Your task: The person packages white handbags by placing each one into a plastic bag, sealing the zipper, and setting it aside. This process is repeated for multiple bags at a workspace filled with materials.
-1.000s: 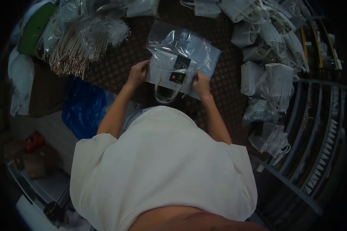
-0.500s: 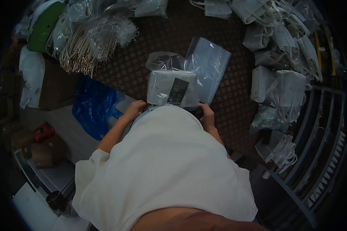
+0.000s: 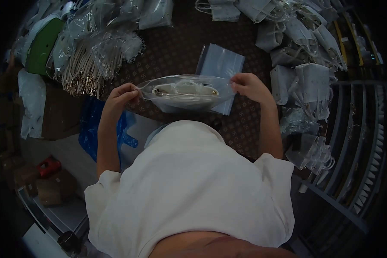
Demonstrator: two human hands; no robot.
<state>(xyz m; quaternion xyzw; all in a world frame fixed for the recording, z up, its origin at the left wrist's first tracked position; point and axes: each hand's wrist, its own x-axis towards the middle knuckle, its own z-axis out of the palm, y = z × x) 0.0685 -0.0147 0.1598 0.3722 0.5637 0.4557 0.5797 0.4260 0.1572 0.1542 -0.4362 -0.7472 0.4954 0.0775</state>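
Between my hands a clear plastic bag (image 3: 176,105) is stretched wide at its mouth. Inside it stands a white handbag (image 3: 185,91), seen from above, with small gold-coloured fittings at both ends. My left hand (image 3: 124,95) pinches the left corner of the plastic bag's rim. At the opposite corner my right hand (image 3: 247,85) pinches the rim between thumb and fingers. Flat clear plastic bags (image 3: 222,60) lie in a stack just beyond and partly beneath the held bag. The handbag's lower part is blurred by the plastic.
A brown patterned table (image 3: 172,47) lies under the work. Wrapped straps with metal clasps (image 3: 92,69) and a green piece (image 3: 44,46) are at the left. White handbags (image 3: 311,79) are piled along the right edge, beside a grey metal rack (image 3: 331,180). A blue plastic bag (image 3: 90,129) hangs at lower left.
Both hands have risen from the table's near edge and spread apart, now gripping the plastic bag's rim. The bagged handbag went from lying flat to upright, its opening facing up.
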